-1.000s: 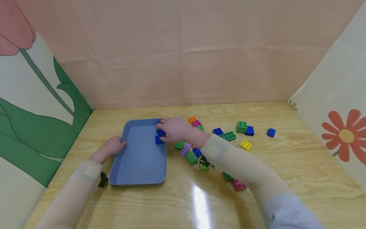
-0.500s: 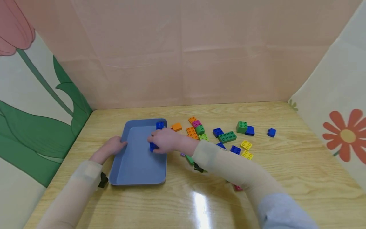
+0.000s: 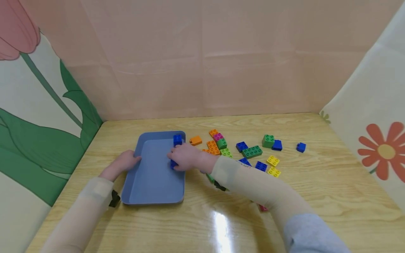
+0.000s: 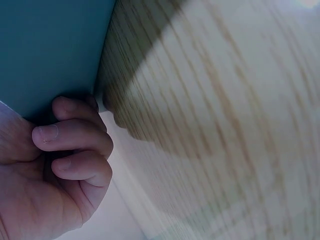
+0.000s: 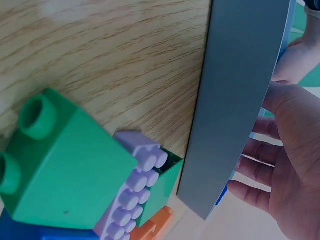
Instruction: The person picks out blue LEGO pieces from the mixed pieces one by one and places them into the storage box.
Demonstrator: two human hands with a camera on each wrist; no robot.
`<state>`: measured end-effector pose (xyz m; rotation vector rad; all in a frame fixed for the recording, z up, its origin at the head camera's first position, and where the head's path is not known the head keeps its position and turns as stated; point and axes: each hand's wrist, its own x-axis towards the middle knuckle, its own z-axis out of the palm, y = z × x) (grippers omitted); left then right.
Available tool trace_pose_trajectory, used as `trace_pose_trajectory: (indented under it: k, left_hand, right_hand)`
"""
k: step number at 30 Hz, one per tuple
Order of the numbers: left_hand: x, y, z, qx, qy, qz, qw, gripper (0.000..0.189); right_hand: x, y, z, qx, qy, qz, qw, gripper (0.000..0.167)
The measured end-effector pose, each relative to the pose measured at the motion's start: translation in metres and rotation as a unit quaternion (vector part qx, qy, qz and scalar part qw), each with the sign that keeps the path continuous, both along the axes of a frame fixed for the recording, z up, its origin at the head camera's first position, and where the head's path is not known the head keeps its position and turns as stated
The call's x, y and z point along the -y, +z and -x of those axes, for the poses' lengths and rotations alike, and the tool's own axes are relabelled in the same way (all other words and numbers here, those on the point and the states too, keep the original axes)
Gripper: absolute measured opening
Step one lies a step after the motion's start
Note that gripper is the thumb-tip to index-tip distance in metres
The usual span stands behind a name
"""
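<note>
In the head view, a blue-grey tray (image 3: 155,186) lies left of the middle of the table. My left hand (image 3: 127,161) grips its left rim; the left wrist view shows curled fingers (image 4: 75,135) against the tray wall. Over the tray's right side, my right hand (image 3: 187,157) pinches a blue toy brick (image 3: 173,164), mostly hidden by the fingers. A second blue brick (image 3: 177,140) sits in the tray's far right corner. In the right wrist view, the right hand (image 5: 285,160) reaches past the tray's outer wall (image 5: 235,100), and its grip is hidden there.
Several loose bricks lie right of the tray, among them an orange brick (image 3: 196,140), a long green brick (image 3: 252,151) and a yellow brick (image 3: 273,161). A small blue brick (image 3: 301,147) lies farther right. A pink wall covering (image 3: 202,70) stands behind the table.
From the tray's far right corner, my right hand has come nearer with a blue brick, then shifted slightly right along the inside. The far blue brick is now uncovered. My left hand stays put.
</note>
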<state>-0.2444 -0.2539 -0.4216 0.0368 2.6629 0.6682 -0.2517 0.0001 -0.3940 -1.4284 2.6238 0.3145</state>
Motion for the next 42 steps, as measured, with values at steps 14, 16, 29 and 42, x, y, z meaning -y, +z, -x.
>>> trace_pose_trajectory:
  k: [14, 16, 29, 42]
  left_hand:
    - [0.002, -0.005, 0.002, -0.01, -0.005, 0.006, 0.9999, 0.035]
    - [0.002, -0.004, 0.001, -0.012, -0.007, 0.006, 0.9999, 0.036]
    - [0.0, 0.0, -0.002, -0.007, -0.003, 0.007, 0.9999, 0.034]
    - [0.003, -0.002, -0.001, -0.01, -0.01, 0.002, 0.9999, 0.036]
  right_hand:
    - [-0.005, 0.0, 0.005, -0.014, -0.035, -0.012, 0.9992, 0.043]
    - [-0.005, 0.001, 0.005, -0.017, -0.041, -0.012, 0.9989, 0.044]
    - [-0.005, 0.002, 0.002, -0.031, -0.054, -0.018, 0.9979, 0.044]
    - [-0.022, 0.018, -0.004, -0.037, -0.045, 0.045, 0.9973, 0.04]
